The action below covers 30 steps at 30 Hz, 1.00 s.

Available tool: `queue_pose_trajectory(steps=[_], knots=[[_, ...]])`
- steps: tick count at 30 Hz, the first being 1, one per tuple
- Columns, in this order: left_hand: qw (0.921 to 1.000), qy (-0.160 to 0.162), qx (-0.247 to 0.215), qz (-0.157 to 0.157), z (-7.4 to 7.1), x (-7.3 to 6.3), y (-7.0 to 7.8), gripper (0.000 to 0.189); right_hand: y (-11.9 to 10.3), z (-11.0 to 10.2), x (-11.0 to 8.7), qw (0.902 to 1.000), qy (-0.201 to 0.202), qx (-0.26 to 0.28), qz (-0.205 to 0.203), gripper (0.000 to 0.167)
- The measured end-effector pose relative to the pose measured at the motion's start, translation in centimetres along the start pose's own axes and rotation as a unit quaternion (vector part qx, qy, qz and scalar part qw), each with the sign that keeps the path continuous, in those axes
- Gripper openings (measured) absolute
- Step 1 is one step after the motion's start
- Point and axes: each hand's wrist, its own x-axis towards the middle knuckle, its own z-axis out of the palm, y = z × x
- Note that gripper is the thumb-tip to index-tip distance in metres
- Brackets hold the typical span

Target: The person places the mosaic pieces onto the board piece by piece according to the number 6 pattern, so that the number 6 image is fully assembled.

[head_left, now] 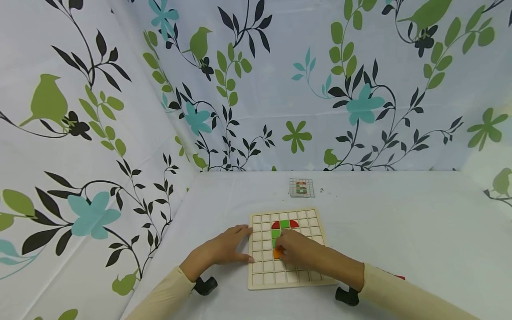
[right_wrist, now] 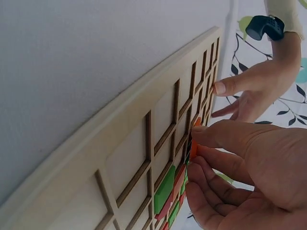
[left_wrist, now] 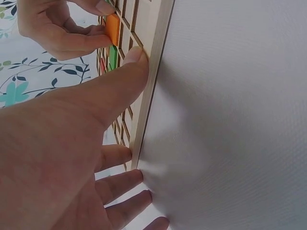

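A square wooden grid board (head_left: 262, 267) lies on the white table. My left hand (head_left: 227, 246) is at its left edge, thumb on the frame and the other fingers spread along the side. Over the middle of the board, my right hand (head_left: 298, 249) pinches an orange square tile (left_wrist: 113, 28) between thumb and finger, at a cell below a column of green tiles (head_left: 276, 234). A green tile (head_left: 284, 224) sits in the top row between two red rounded tiles (head_left: 294, 223). In the right wrist view, more green tiles (right_wrist: 165, 190) and red ones show beside the right hand, which hides them from above.
Behind the board lies a small pattern card (head_left: 302, 188) printed with a coloured figure on a grid. A red piece (head_left: 400, 277) shows beyond the right sleeve. Patterned cloth (head_left: 280, 89) hangs at the back and left of the table.
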Motion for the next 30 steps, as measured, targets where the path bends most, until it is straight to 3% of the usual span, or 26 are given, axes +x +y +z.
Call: queue_pose_trajectory(steps=[19,30], knots=[[0.9999,-0.002,-0.001,-0.012,-0.1,0.1,0.4,0.095,-0.8,0.9,0.0,0.9993,0.007,-0.009,0.036,0.012],[1.0000,-0.001,-0.006,-0.008,0.1,0.1,0.1,0.095,-0.5,2.0,-0.5,0.9988,0.043,-0.023,0.000,0.020]])
